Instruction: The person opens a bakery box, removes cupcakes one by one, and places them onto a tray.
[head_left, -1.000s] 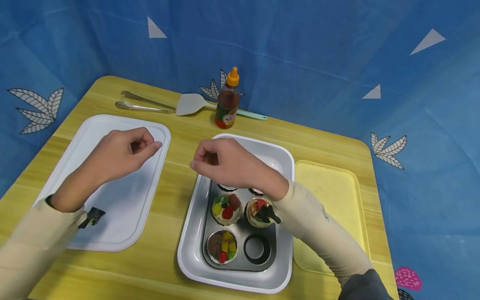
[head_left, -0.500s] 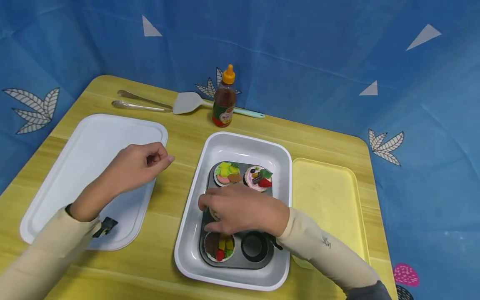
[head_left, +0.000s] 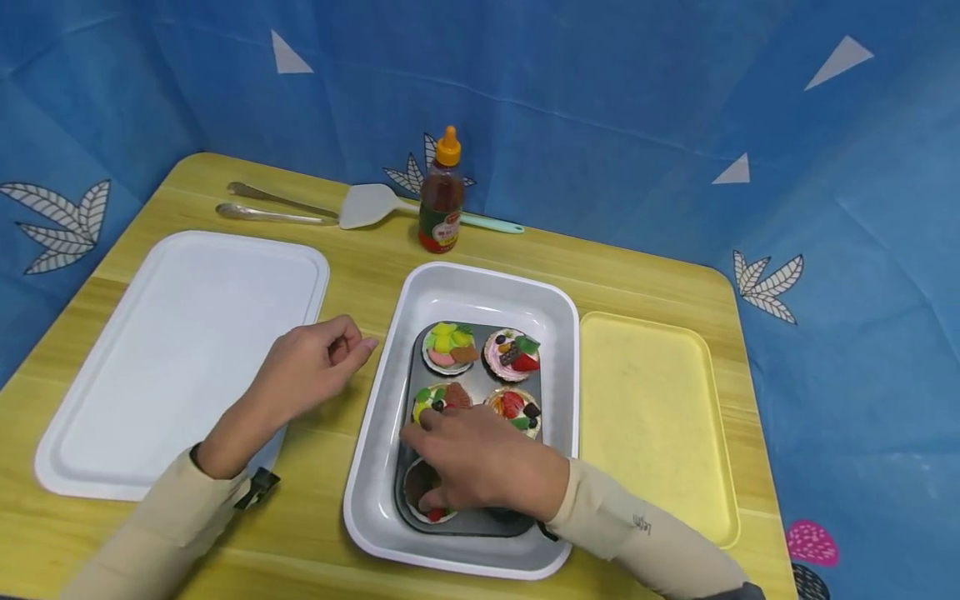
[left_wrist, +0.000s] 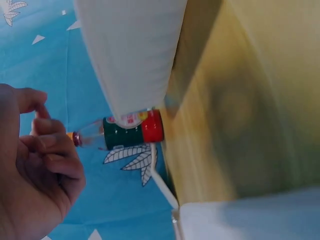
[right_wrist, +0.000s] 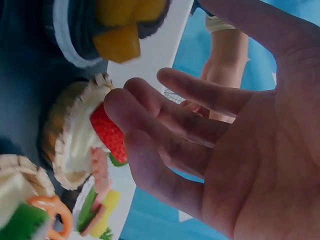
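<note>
My right hand (head_left: 487,462) hovers over the near-left part of a muffin tin (head_left: 480,330). In the head view its thumb covers part of a chocolate cupcake (head_left: 420,486). In the right wrist view the fingers are spread and slightly bent, with a cup of yellow cubes (right_wrist: 117,45) between thumb and fingers, no grip visible. A tart with a red strawberry (right_wrist: 107,132) lies close behind the fingertips. The tin's near-right well is hidden under the hand. Left of the pan, my left hand (head_left: 307,367) hangs loosely curled, holding nothing.
The tin sits in a deep white pan (head_left: 487,292) with several decorated tarts. A white tray (head_left: 187,358) lies left, a yellow tray (head_left: 652,417) right. Behind stand a sauce bottle (head_left: 441,204), a white spatula (head_left: 366,205) and two metal utensils (head_left: 273,214).
My right hand has come down from above the pan's far left toward the near-left cupcake, uncovering the far tarts. My left hand has drifted right and nearer, off the white tray.
</note>
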